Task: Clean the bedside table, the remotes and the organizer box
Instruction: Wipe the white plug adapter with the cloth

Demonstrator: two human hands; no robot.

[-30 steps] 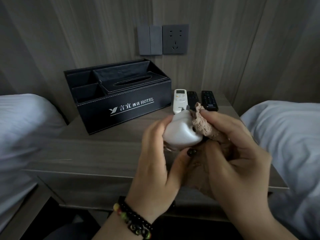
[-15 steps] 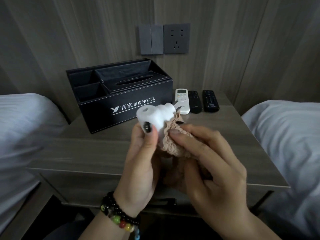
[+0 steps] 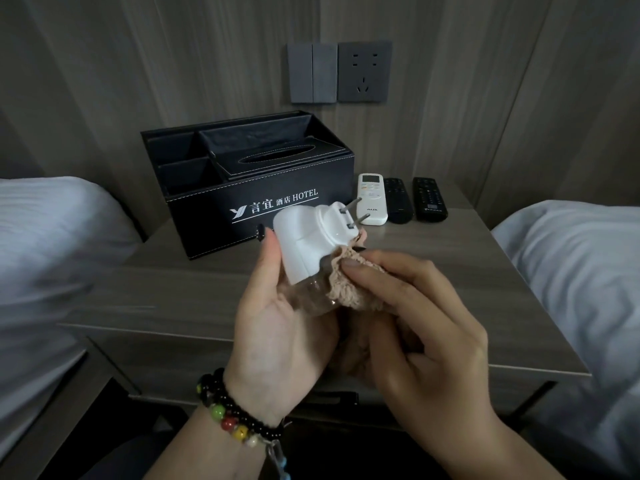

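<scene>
Two hands busy above the bedside table [image 3: 214, 296]. Left hand [image 3: 277, 327] wraps its fingers around a white plug-in device [image 3: 308, 237] with a clear bottle at its base; thumb sits on the device's far left side, prongs point up and away from the fingertips. Right hand [image 3: 419, 337] pinches a tan cloth [image 3: 349, 285] against the bottle, fingers clenched on the bunched fabric, cloth touching the bottle just below the white shell.

Beyond the fingertips: black organizer box [image 3: 249, 188] sits behind the left thumb, white remote [image 3: 372, 199] and two black remotes [image 3: 398, 200] [image 3: 429, 199] lie side by side past the right fingertips, near the wall. None are touched.

Handling judgement: remotes look light, stiff, smooth plastic; likely to slide under a wipe, so pin by the long edges, not the button face. Box looks rigid with a leather-like skin; it probably grips fine, so hold a side wall and wipe compartments and tissue slot separately. Plug device: keep fingers off the prongs, and the bottle joint may be fragile.
</scene>
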